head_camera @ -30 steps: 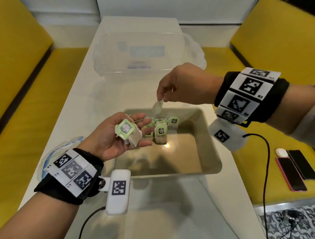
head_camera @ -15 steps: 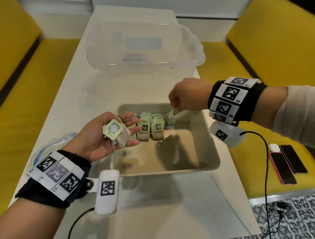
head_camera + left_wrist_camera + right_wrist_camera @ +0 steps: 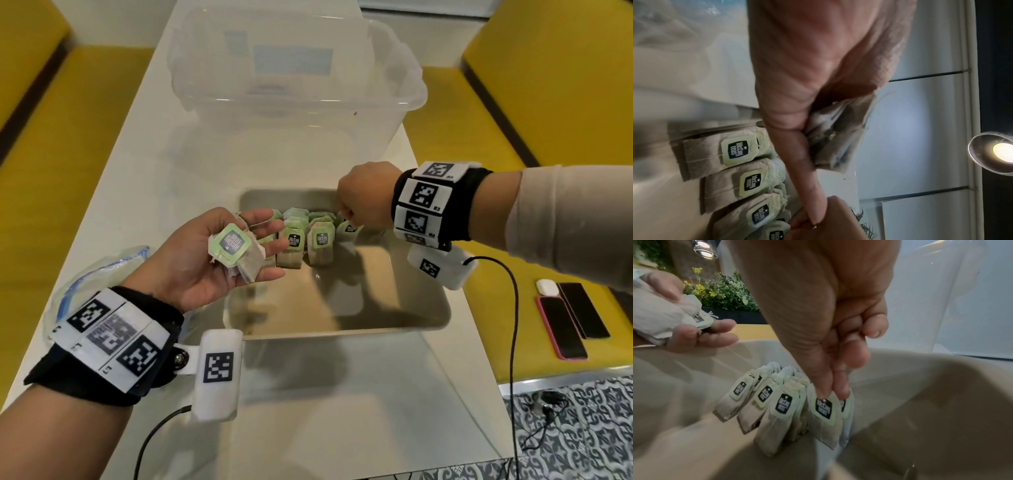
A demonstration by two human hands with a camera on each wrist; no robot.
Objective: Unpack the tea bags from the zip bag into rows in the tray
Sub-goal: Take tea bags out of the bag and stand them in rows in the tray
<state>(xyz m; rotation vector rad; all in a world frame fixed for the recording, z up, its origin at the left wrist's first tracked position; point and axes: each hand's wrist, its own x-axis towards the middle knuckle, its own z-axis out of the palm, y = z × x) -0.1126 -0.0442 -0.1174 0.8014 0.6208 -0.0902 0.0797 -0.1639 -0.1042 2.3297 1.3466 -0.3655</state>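
A beige tray (image 3: 342, 334) sits mid-table with a row of green-tagged tea bags (image 3: 320, 243) leaning at its far end. My right hand (image 3: 346, 219) reaches down into the tray. Its fingertips (image 3: 838, 392) pinch the top of one tea bag (image 3: 824, 412) at the row's right end. My left hand (image 3: 263, 236) is palm up over the tray's left rim, thumb and fingers holding a small stack of tea bags (image 3: 233, 248). The clear zip bag (image 3: 99, 274) with a blue seal lies on the table behind my left wrist.
A large clear plastic tub (image 3: 291, 85) stands just beyond the tray. Yellow benches flank the white table. On the right bench lie two phones (image 3: 561, 325) and a small white case (image 3: 547, 287). A black cable (image 3: 513, 308) hangs from my right wrist.
My right hand came down from above the tray with a tea bag and now holds it at the right end of the row. The left hand kept its stack, barely moving.
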